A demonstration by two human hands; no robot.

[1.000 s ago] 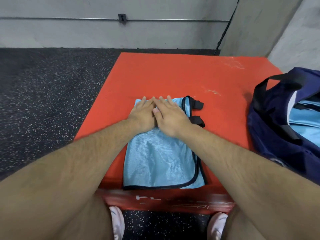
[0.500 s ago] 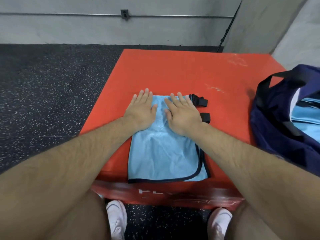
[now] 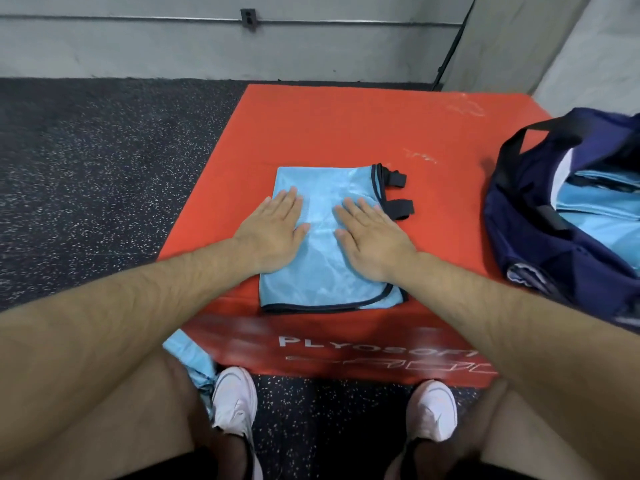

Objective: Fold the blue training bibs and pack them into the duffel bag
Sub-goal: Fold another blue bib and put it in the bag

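Note:
A light blue training bib (image 3: 325, 268) with black trim lies folded into a rectangle near the front edge of the red plyo box (image 3: 346, 133). Its two black straps (image 3: 398, 195) stick out at the far right corner. My left hand (image 3: 273, 230) presses flat on the bib's left side with straight fingers. My right hand (image 3: 370, 237) presses flat on its right side. A navy duffel bag (image 3: 540, 237) stands open on the box's right edge, with folded blue bibs (image 3: 602, 209) inside. Another blue bib (image 3: 194, 362) hangs by my left knee.
The box stands on dark speckled rubber floor (image 3: 86, 174), with a grey wall (image 3: 173, 46) behind it. My white shoes (image 3: 235, 400) are on the floor just in front of the box. The bag's black handle (image 3: 530, 133) arches above its opening.
Both hands slid apart from the bib's far middle and back toward me, smoothing the cloth. The far end of the bib is now uncovered.

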